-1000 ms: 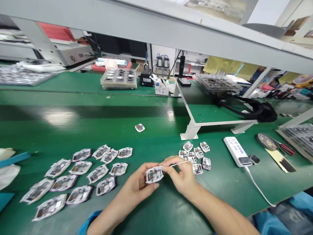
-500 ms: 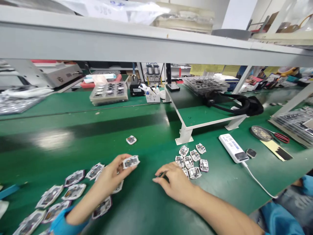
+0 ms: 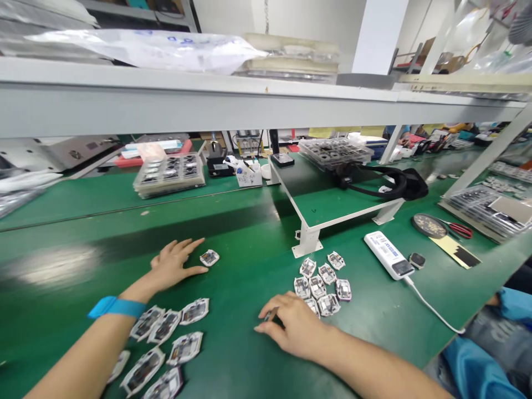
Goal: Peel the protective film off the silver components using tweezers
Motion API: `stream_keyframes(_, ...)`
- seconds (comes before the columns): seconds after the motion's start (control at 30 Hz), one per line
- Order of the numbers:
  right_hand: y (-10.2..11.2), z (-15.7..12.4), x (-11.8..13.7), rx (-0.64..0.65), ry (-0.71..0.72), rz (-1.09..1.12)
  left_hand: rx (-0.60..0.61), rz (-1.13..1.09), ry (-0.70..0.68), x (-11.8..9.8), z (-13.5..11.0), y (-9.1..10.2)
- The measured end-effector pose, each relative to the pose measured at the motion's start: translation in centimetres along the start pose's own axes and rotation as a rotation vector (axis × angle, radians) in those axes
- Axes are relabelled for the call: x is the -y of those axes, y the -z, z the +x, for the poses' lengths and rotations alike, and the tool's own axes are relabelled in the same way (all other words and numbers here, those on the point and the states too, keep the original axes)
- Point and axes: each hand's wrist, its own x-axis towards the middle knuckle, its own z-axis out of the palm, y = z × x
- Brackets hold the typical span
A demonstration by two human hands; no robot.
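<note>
The green table [image 3: 233, 354] carries small white-edged circuit modules [image 3: 194, 311] lying flat: a larger spread [image 3: 166, 343] at near left and a tight cluster [image 3: 318, 288] at near right. The left hand [image 3: 177, 263] lies open, its fingers [image 3: 193, 242] spread and holding nothing, just beside a lone module [image 3: 209, 257]. The right hand [image 3: 295, 327] curls at the cluster's near edge, perhaps pinching a thin sliver [image 3: 272, 315], though the view is too poor to tell. Each module looks light, stiff and fragile, best lifted by its white rim.
</note>
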Motion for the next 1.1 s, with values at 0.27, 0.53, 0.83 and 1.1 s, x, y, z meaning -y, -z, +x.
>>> stream_keyframes(0.27, 0.1, 0.0, 0.1, 0.017, 0.007, -0.004, -0.037, -0.168, 0.032, -1.9, 0.3, -1.5)
stream_keyframes(0.53, 0.2, 0.0, 0.1, 0.023, 0.034, -0.010, -0.046, -0.550, 0.158, -6.6, -3.9, -3.0)
stream_keyframes(0.83, 0.5, 0.1, -0.1, 0.019, 0.010, 0.083, 0.133, -1.056, 0.353, -12.8, -10.4, -2.4)
stream_keyframes(1.1, 2.0, 0.5, 0.7, -0.389, -0.138, 0.544, 0.157, -1.429, 0.536, -14.3, -15.8, -4.0)
